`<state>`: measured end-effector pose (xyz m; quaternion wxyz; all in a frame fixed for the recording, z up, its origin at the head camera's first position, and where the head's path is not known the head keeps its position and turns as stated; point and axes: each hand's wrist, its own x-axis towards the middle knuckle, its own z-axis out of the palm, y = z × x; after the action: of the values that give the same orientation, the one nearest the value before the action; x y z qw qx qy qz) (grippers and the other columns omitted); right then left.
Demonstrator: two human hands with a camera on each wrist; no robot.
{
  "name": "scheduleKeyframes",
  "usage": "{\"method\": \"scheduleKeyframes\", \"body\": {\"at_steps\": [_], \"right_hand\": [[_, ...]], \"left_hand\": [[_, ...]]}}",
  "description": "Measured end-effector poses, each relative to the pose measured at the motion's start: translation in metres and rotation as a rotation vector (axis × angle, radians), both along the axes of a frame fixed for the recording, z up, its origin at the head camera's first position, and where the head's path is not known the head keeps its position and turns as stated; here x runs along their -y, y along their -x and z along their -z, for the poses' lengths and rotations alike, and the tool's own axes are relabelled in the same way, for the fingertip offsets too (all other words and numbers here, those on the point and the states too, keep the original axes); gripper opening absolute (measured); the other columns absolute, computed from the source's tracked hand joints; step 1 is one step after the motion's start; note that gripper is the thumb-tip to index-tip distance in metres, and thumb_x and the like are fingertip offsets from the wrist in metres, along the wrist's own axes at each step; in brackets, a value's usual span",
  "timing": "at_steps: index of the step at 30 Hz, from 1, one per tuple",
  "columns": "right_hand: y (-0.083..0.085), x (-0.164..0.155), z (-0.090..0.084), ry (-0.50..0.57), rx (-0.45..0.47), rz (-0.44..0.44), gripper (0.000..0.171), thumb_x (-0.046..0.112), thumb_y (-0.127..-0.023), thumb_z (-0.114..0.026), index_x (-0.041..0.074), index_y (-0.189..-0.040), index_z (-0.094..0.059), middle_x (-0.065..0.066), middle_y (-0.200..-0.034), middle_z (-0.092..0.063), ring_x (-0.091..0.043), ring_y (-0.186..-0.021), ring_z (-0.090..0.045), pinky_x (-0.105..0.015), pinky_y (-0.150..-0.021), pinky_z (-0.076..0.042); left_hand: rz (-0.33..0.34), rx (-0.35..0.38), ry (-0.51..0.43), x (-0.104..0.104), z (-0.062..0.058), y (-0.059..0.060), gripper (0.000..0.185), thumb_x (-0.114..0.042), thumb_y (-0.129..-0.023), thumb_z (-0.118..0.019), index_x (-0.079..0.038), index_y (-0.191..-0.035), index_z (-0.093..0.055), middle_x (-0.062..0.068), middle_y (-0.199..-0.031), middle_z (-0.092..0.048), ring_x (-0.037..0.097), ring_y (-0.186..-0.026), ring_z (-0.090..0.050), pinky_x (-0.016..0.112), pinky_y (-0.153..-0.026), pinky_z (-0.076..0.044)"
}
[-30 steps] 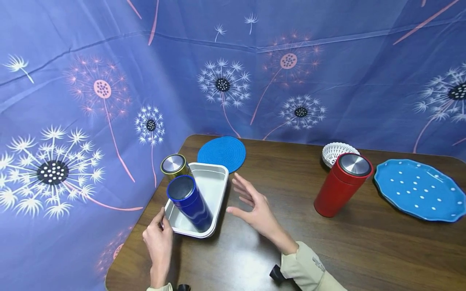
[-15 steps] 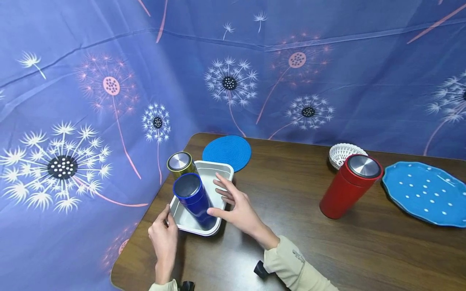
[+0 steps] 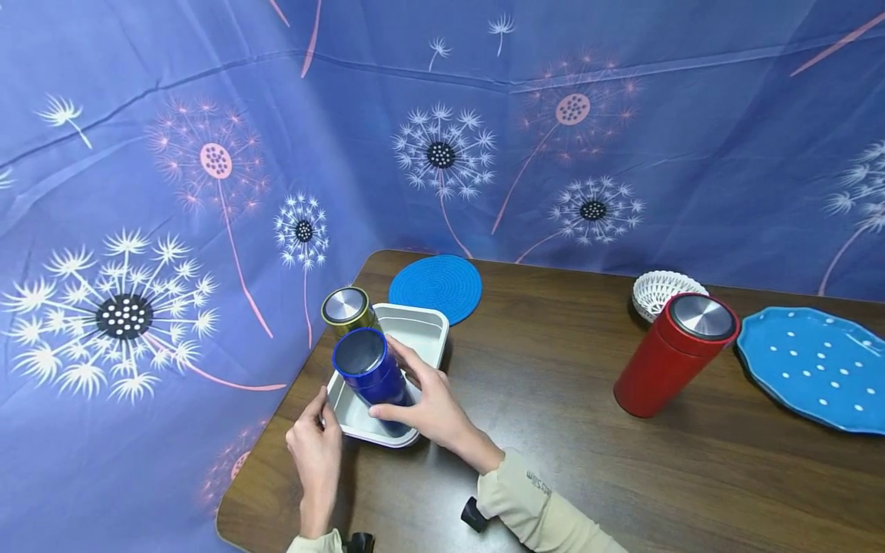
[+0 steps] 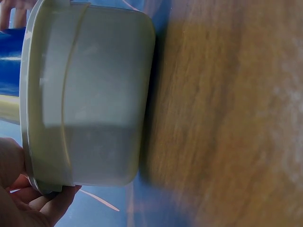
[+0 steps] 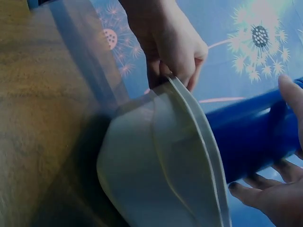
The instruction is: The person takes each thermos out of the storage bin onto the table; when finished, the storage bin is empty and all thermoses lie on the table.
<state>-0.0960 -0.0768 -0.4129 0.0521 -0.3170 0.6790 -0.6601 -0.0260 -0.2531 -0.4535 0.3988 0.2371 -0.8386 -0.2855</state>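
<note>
A blue thermos flask (image 3: 376,376) with a dark lid leans in a white rectangular tub (image 3: 427,329) at the table's left side. Behind it stands a gold-green thermos flask (image 3: 346,306) with a silver lid; its lower part is hidden. My right hand (image 3: 437,403) holds the blue flask from the right, thumb in front and fingers behind. In the right wrist view, thumb and fingers (image 5: 265,191) curve round its two sides. My left hand (image 3: 316,442) pinches the tub's near-left rim; the left wrist view has its thumb and fingers (image 4: 57,203) on either side of that edge.
Beyond the tub lies a round blue woven placemat (image 3: 442,286). To the right, a red thermos flask (image 3: 667,361) stands before a white lattice bowl (image 3: 660,290). A blue dotted plate (image 3: 809,369) is at far right. Dandelion-print cloth (image 3: 484,153) hangs behind the table.
My right hand has moved left from beside the tub, over its rim, to the blue thermos flask and taken hold of it. The left hand stays at the rim. The view has shifted slightly.
</note>
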Motion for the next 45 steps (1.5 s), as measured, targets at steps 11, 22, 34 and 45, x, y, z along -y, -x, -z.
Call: {"method": "scheduleKeyframes", "body": {"at_steps": [11, 22, 34, 45], "right_hand": [[-0.001, 0.007, 0.001, 0.027, -0.021, 0.049, 0.079, 0.019, -0.071, -0.088, 0.021, -0.140, -0.050, -0.003, -0.136, -0.059, -0.017, -0.124, -0.056, -0.036, -0.098, -0.048], [-0.005, 0.003, -0.015, 0.031, -0.058, 0.060, 0.079, 0.019, -0.069, -0.088, 0.022, -0.139, -0.051, -0.001, -0.130, -0.062, -0.015, -0.119, -0.059, -0.033, -0.096, -0.049], [-0.010, -0.006, -0.058, 0.072, -0.070, 0.056, 0.079, 0.017, -0.068, -0.089, 0.019, -0.139, -0.051, -0.004, -0.127, -0.064, -0.017, -0.114, -0.062, -0.031, -0.094, -0.050], [-0.017, -0.014, -0.075, 0.092, -0.092, 0.043, 0.079, 0.012, -0.067, -0.089, 0.018, -0.137, -0.052, -0.003, -0.126, -0.064, -0.014, -0.113, -0.063, -0.029, -0.093, -0.050]], "left_hand": [[0.000, -0.005, 0.030, -0.002, -0.001, -0.001, 0.024, 0.006, -0.085, -0.061, 0.004, -0.105, -0.073, 0.023, -0.092, -0.072, 0.037, -0.063, -0.060, 0.055, -0.063, -0.044], [0.001, 0.003, 0.029, -0.002, -0.001, -0.003, 0.025, 0.006, -0.084, -0.060, 0.004, -0.105, -0.073, 0.023, -0.092, -0.072, 0.038, -0.061, -0.059, 0.055, -0.061, -0.043], [0.011, 0.025, -0.026, -0.002, -0.002, -0.002, 0.027, 0.005, -0.085, -0.058, 0.002, -0.107, -0.073, 0.024, -0.100, -0.071, 0.051, -0.087, -0.065, 0.059, -0.070, -0.043], [0.005, 0.019, -0.014, -0.003, -0.002, -0.006, 0.026, 0.006, -0.083, -0.060, 0.002, -0.105, -0.074, 0.025, -0.094, -0.071, 0.053, -0.081, -0.064, 0.060, -0.068, -0.042]]}}
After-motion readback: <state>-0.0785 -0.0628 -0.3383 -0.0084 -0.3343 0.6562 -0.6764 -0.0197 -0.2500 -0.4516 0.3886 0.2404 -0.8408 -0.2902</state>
